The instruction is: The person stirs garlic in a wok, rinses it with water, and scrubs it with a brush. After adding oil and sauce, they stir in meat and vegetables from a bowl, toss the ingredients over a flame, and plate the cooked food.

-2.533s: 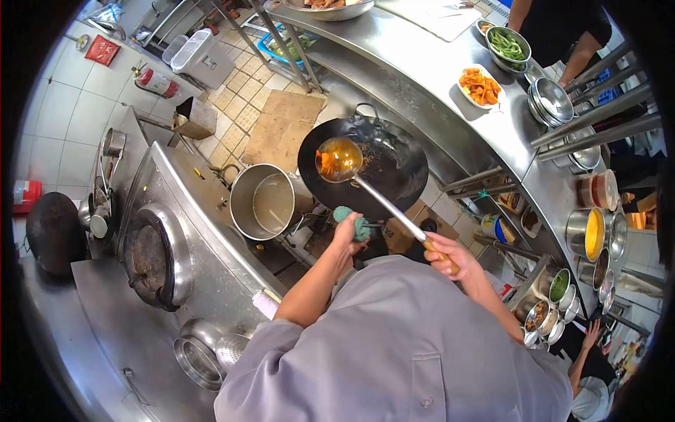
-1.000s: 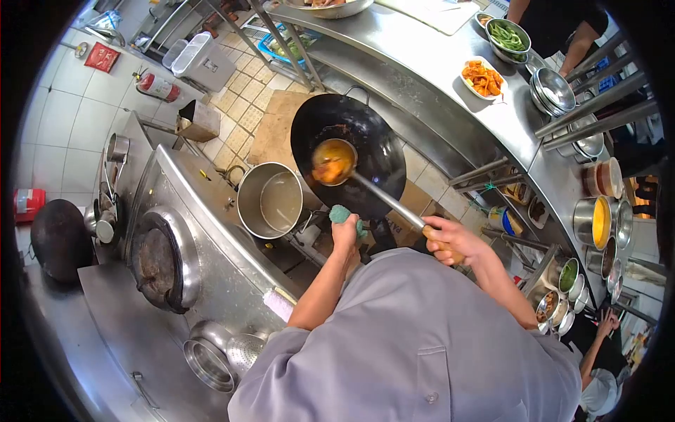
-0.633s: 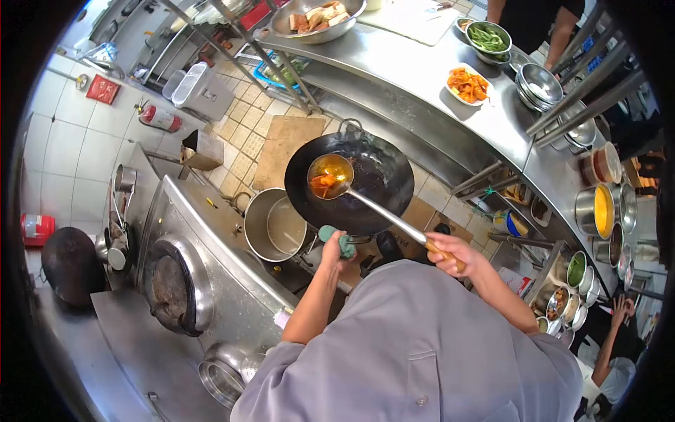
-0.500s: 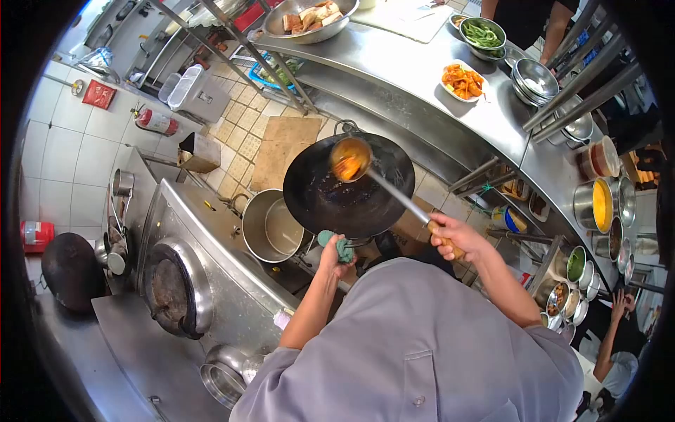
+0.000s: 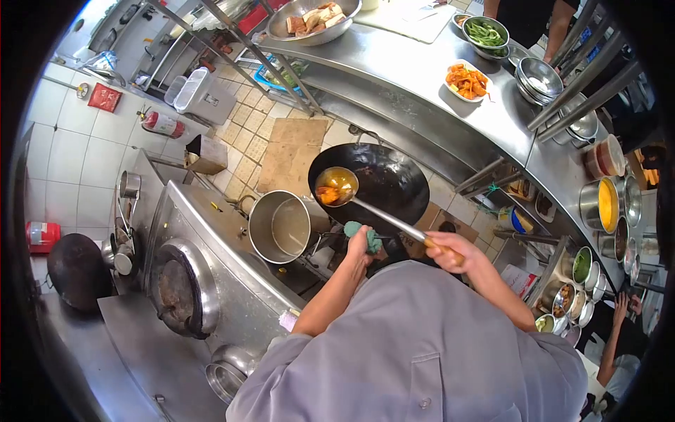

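A black wok [image 5: 387, 184] is held out in front of the body. My left hand [image 5: 360, 254] is closed round a green cloth [image 5: 373, 241] at the wok's near edge, where the wok's handle is mostly hidden. My right hand [image 5: 455, 253] grips the wooden handle of a ladle [image 5: 391, 220]. The ladle's bowl, over the wok's left side, holds orange pieces [image 5: 328, 195] in yellowish liquid. Just left of the wok stands a steel pot [image 5: 280, 226] with cloudy liquid inside.
The stove [image 5: 211, 274] with its round burner [image 5: 174, 288] lies at left. Along the steel counter [image 5: 411, 70] stand a plate of orange food [image 5: 467, 81], a bowl of green vegetables [image 5: 485, 33] and a bowl of meat [image 5: 314, 21]. Other people are at the right edges.
The wok and my left hand have moved right, away from the pot. The ladle's bowl has shifted left and lower within the wok, and liquid now shows in it.
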### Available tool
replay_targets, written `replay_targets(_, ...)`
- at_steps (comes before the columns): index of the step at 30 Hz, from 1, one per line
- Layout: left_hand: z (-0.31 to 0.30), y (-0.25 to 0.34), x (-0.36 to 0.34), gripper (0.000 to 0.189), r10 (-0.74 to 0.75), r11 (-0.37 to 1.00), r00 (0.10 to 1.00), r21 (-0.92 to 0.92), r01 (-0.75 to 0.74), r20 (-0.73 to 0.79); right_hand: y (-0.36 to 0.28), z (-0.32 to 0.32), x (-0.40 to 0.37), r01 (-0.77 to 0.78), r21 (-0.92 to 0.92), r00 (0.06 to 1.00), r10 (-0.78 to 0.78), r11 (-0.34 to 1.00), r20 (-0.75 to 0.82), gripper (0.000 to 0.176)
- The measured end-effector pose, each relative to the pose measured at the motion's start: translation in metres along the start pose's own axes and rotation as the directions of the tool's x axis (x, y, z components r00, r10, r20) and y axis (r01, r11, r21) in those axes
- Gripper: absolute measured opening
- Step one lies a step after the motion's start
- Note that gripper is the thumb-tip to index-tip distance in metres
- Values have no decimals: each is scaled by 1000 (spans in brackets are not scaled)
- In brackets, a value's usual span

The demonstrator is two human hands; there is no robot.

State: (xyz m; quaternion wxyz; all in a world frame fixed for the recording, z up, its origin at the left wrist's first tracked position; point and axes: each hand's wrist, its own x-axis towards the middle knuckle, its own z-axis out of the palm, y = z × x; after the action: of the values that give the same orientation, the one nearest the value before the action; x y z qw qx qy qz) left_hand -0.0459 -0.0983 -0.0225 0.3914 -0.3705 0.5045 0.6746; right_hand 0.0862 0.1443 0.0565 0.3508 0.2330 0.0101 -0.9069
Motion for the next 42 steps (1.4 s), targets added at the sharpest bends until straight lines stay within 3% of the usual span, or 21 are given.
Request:
replay_targets(4,-12,5,10,18,-69,997,997,-35,68,-22,32,-36,-44,-10,142,977,-21,990,214,40)
replay_targets(8,-24,18,-1,19,-184,983,983,-9,185,16,32,-34,-15,93,62,989,-99,994,112,31)
replay_targets(9,-22,18,-3,19,-153,988,988,-21,153,-31,29,-19,-9,120,-29,992,-119,992,29,28)
replay_targets(11,-38,10,13,20,-169,984,979,-32,174,118,20,10,-16,195,-111,975,-205,974,-81,25)
replay_targets(12,-45,6,23,19,-206,975,966,-48,216,158,18,31,-26,243,-261,949,-284,934,-135,25)
replay_targets(13,-42,3,21,20,-220,971,974,-81,224,58,17,49,-40,259,-408,917,-356,875,-181,24)
replay_targets(14,-38,3,16,19,-248,965,968,-76,251,41,14,65,-58,276,-409,905,-379,870,-195,24)
replay_targets(16,-37,-3,15,17,-214,973,976,-83,216,35,11,97,-83,285,-645,788,-556,709,-263,58)
replay_targets(17,-35,-6,17,17,-221,971,974,-84,224,42,11,107,-92,282,-648,783,-560,708,-270,58)
replay_targets(19,-32,-10,18,16,-225,967,974,-115,228,35,8,123,-108,170,-910,524,-817,378,-242,61)
replay_targets(20,-30,-12,18,16,-229,966,973,-116,232,41,3,130,-112,165,-912,520,-818,377,-244,61)
replay_targets(22,-26,-15,18,15,-255,957,967,-142,252,2,-7,141,-120,-57,-984,313,-933,167,-176,59)
replay_targets(23,-26,-16,17,15,-257,957,966,-138,255,4,-14,139,-123,-57,-984,309,-934,169,-178,59)
replay_targets(25,-25,-18,18,15,-276,955,961,-112,273,-11,-32,129,-130,-42,-990,209,-968,133,-139,55)
replay_targets(28,-25,-18,19,15,-308,949,951,-71,307,-1,-59,105,-131,-49,-997,168,-983,62,-69,56)
replay_targets(33,-29,-23,28,17,-301,952,953,-53,302,22,-65,116,-138,-10,-991,146,-981,132,-132,55)
replay_targets(38,-23,-21,31,18,-281,959,960,-46,280,1,-57,123,-146,-38,-995,69,-993,90,-93,54)
replay_targets(42,-18,-23,31,18,-297,955,955,-18,297,-18,-38,119,-146,-4,-999,80,-996,34,-34,55)
